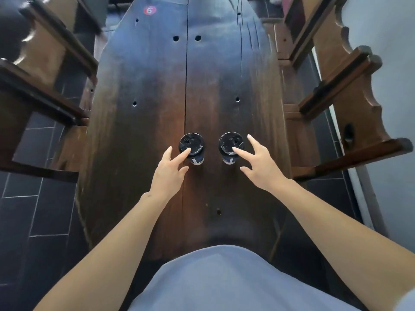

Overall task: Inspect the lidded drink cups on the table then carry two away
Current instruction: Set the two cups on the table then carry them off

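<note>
**Two cups, both hands reaching, nothing lifted yet**

Dark wood runs the length of the table (157, 86), with heavy chairs pulled up on either side and black tile underneath. A red sticker (150, 10) marked 6 sits at the far end. Nothing else is on the boards but two lidded cups, standing upright side by side near the person, a plain gap between them.

The left hand (168, 173) is spread, fingers apart, its forefinger resting on or just over the near rim of the left cup (191, 144). The right hand (258, 167) mirrors it, fingers splayed, forefinger on the black lid of the right cup (231, 142). Neither hand is wrapped around a cup; whether the fingertips truly press the lids or hover just above, I cannot tell from this angle.

To my eye this is the checking stage, or the very start of the grab. Both cups stand on the table, so the carrying is all still to come: close each hand around a cup, lift, and walk off.
</note>
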`<action>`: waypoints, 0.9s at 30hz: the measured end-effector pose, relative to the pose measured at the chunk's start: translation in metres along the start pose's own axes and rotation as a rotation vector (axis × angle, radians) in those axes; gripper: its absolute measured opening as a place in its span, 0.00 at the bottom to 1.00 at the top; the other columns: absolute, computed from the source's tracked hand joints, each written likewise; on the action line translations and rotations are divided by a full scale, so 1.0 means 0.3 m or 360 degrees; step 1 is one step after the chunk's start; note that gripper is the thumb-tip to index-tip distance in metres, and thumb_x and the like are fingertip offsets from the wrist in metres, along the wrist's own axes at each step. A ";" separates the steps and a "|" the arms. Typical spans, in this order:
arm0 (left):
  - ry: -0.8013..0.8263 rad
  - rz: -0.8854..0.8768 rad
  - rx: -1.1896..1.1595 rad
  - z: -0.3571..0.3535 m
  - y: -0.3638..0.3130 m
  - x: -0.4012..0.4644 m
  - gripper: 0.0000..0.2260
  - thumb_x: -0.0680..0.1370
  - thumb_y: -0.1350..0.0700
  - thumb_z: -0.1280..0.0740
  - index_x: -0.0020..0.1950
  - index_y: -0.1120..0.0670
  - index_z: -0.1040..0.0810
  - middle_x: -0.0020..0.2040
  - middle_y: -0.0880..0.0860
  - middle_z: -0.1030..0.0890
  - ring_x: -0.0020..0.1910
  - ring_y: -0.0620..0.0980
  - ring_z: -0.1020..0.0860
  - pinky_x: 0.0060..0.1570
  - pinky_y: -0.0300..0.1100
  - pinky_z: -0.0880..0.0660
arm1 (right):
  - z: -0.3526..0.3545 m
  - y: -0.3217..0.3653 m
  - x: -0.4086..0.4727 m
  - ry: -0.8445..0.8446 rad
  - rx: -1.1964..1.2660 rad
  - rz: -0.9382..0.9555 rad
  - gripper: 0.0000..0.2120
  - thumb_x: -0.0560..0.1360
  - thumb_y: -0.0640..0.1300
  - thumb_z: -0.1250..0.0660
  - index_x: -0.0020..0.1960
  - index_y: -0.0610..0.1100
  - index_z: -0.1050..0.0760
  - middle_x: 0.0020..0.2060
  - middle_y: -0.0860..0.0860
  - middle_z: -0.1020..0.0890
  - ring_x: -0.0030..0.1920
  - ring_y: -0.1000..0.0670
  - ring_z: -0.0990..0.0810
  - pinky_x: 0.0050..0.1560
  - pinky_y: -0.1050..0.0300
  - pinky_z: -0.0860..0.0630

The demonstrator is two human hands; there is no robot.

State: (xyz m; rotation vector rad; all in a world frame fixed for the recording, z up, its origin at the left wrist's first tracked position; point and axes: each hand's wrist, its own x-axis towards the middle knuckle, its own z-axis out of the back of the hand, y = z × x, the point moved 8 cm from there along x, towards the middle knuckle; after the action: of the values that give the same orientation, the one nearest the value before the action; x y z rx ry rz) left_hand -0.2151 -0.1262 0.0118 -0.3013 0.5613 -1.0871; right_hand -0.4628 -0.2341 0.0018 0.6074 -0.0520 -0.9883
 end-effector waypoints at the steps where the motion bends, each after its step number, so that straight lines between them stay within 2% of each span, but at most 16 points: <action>1: 0.0022 0.0003 0.0012 -0.015 0.003 0.027 0.26 0.84 0.54 0.32 0.81 0.42 0.33 0.83 0.59 0.40 0.80 0.61 0.36 0.75 0.55 0.33 | -0.011 -0.005 0.019 0.0007 0.0009 0.0007 0.31 0.77 0.39 0.27 0.77 0.52 0.30 0.81 0.42 0.44 0.80 0.39 0.43 0.78 0.42 0.39; 4: 0.0084 -0.0006 0.0048 -0.065 0.027 0.101 0.27 0.83 0.54 0.30 0.81 0.43 0.33 0.82 0.58 0.36 0.78 0.61 0.32 0.74 0.57 0.31 | -0.044 -0.024 0.070 0.0036 0.0023 -0.0030 0.33 0.75 0.39 0.25 0.77 0.53 0.31 0.82 0.42 0.46 0.80 0.39 0.42 0.77 0.44 0.39; 6: 0.0105 -0.0058 0.0003 -0.093 0.036 0.156 0.27 0.81 0.54 0.28 0.79 0.43 0.30 0.79 0.57 0.31 0.73 0.60 0.27 0.70 0.58 0.26 | -0.065 -0.047 0.115 0.0056 0.0059 -0.0055 0.34 0.75 0.40 0.25 0.78 0.53 0.33 0.82 0.43 0.47 0.79 0.39 0.39 0.76 0.44 0.37; 10: -0.0007 -0.0120 -0.0122 -0.105 0.053 0.255 0.25 0.80 0.57 0.27 0.77 0.49 0.26 0.70 0.58 0.24 0.62 0.57 0.20 0.63 0.53 0.22 | -0.077 -0.077 0.197 -0.0006 0.0181 -0.0065 0.34 0.75 0.41 0.24 0.78 0.51 0.33 0.80 0.43 0.43 0.75 0.41 0.31 0.73 0.46 0.31; 13: -0.0044 -0.0124 -0.0203 -0.116 0.060 0.298 0.26 0.80 0.58 0.27 0.78 0.51 0.27 0.62 0.58 0.23 0.54 0.53 0.21 0.55 0.48 0.22 | -0.084 -0.085 0.236 -0.0047 0.0267 -0.0038 0.34 0.74 0.39 0.24 0.77 0.48 0.32 0.75 0.43 0.36 0.66 0.44 0.25 0.69 0.48 0.25; 16: -0.0097 -0.0186 -0.0284 -0.117 0.076 0.385 0.26 0.80 0.58 0.27 0.78 0.52 0.28 0.59 0.59 0.26 0.49 0.51 0.23 0.53 0.49 0.21 | -0.079 -0.100 0.317 -0.0118 0.0286 0.0013 0.34 0.73 0.38 0.22 0.75 0.47 0.32 0.72 0.42 0.34 0.65 0.45 0.24 0.67 0.51 0.24; 17: -0.0110 -0.0203 -0.0287 -0.117 0.079 0.414 0.26 0.80 0.58 0.27 0.78 0.52 0.28 0.61 0.60 0.26 0.51 0.52 0.22 0.55 0.50 0.20 | -0.078 -0.106 0.343 -0.0148 0.0298 0.0003 0.35 0.72 0.38 0.22 0.75 0.46 0.31 0.72 0.41 0.34 0.66 0.46 0.25 0.68 0.54 0.25; 20: -0.0035 -0.0169 -0.0389 -0.161 0.108 0.477 0.29 0.79 0.57 0.26 0.78 0.51 0.32 0.70 0.60 0.28 0.66 0.54 0.24 0.66 0.54 0.23 | -0.118 -0.134 0.388 -0.0162 0.0426 -0.0083 0.38 0.70 0.40 0.20 0.75 0.46 0.33 0.73 0.41 0.34 0.70 0.49 0.31 0.71 0.62 0.31; 21: -0.0023 -0.0140 -0.0473 -0.175 0.120 0.491 0.30 0.78 0.59 0.26 0.78 0.51 0.33 0.72 0.59 0.28 0.69 0.54 0.25 0.67 0.56 0.24 | -0.135 -0.142 0.397 -0.0147 0.0496 -0.0109 0.39 0.69 0.40 0.19 0.75 0.46 0.34 0.73 0.42 0.35 0.71 0.48 0.32 0.71 0.61 0.31; 24: -0.0028 -0.0086 -0.0730 -0.195 0.127 0.548 0.33 0.77 0.61 0.24 0.79 0.52 0.34 0.75 0.56 0.28 0.72 0.54 0.26 0.68 0.55 0.23 | -0.145 -0.156 0.451 -0.0160 0.0653 -0.0122 0.39 0.69 0.42 0.19 0.74 0.44 0.36 0.71 0.43 0.33 0.70 0.47 0.29 0.67 0.48 0.24; 27: -0.0044 -0.0050 -0.0819 -0.209 0.096 0.575 0.33 0.77 0.59 0.23 0.78 0.54 0.34 0.75 0.54 0.29 0.72 0.53 0.25 0.64 0.52 0.20 | -0.153 -0.155 0.510 -0.0135 0.0736 -0.0211 0.40 0.69 0.43 0.19 0.75 0.45 0.37 0.71 0.45 0.32 0.70 0.48 0.29 0.65 0.45 0.23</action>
State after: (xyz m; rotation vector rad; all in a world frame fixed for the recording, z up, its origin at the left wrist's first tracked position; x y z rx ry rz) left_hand -0.1695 -0.2653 -0.1025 -0.7739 0.8106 -0.9547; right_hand -0.3981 -0.3531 -0.0946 1.0011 -0.3260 -1.1394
